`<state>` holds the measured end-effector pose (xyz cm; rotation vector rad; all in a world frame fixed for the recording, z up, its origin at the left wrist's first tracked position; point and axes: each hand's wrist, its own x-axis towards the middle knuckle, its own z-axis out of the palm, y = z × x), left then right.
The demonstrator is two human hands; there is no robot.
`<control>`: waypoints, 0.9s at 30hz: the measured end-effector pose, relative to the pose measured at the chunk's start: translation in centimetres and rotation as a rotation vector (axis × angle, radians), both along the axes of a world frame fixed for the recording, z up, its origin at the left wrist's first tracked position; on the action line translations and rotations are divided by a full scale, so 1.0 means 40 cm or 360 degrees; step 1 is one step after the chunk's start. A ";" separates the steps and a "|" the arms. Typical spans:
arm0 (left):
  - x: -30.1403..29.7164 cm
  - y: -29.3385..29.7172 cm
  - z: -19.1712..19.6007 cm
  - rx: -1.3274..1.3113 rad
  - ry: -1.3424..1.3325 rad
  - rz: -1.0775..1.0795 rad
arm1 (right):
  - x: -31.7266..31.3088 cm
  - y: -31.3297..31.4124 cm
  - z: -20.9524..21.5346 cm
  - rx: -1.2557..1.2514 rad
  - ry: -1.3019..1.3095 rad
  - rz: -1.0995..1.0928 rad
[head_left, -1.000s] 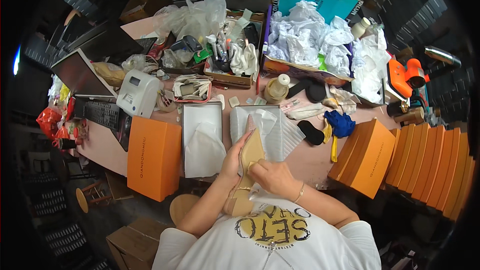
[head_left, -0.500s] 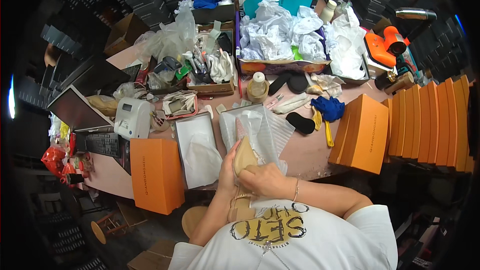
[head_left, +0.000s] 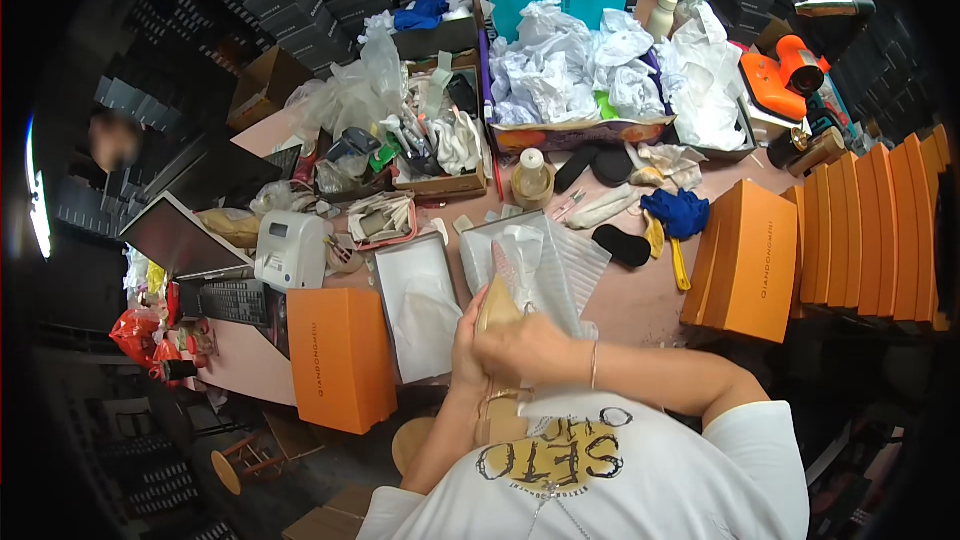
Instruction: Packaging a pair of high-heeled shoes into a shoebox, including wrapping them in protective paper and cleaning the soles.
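My left hand [head_left: 466,352] is wrapped round a beige pointed shoe [head_left: 498,306] and holds it upright, toe away from me, close to my chest. Over the shoe's middle lies my right hand [head_left: 530,348], fingers curled and blurred by motion; whatever they may hold is hidden. Below the hands, a thin strap and the tan lower part of the shoe [head_left: 505,420] show against my shirt. Just beyond the toe is an open box [head_left: 480,250] with white wrapping and a pink patterned piece. Left of it sits an open box lined with white tissue paper [head_left: 425,315].
Orange shoeboxes stand at the left [head_left: 340,360] and right [head_left: 745,260], with a row of more [head_left: 870,230] farther right. A bottle of liquid [head_left: 532,180], a black pad [head_left: 621,246], a blue cloth [head_left: 675,212] and a white label printer [head_left: 290,248] lie around the pink tabletop.
The whole view has shifted, so the table appears farther right. My right hand has moved on the shoe and is now blurred; my left hand keeps its hold.
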<state>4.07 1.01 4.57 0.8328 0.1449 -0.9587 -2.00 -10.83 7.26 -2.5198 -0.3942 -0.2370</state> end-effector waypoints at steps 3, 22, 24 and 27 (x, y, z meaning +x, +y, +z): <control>-0.017 -0.004 0.003 0.0036 0.0094 -0.0027 | 0.033 -0.050 -0.067 0.0035 0.0123 -0.0327; -0.012 -0.003 -0.028 -0.0024 0.0097 -0.0108 | -0.101 -0.040 -0.042 0.0107 -0.0092 0.0057; -0.025 -0.023 -0.014 0.0020 0.0106 -0.0108 | -0.044 -0.088 -0.048 0.0100 -0.0093 -0.0178; -0.018 -0.018 -0.001 0.0125 0.0112 0.0054 | -0.019 -0.050 -0.037 -0.0061 0.0154 -0.0288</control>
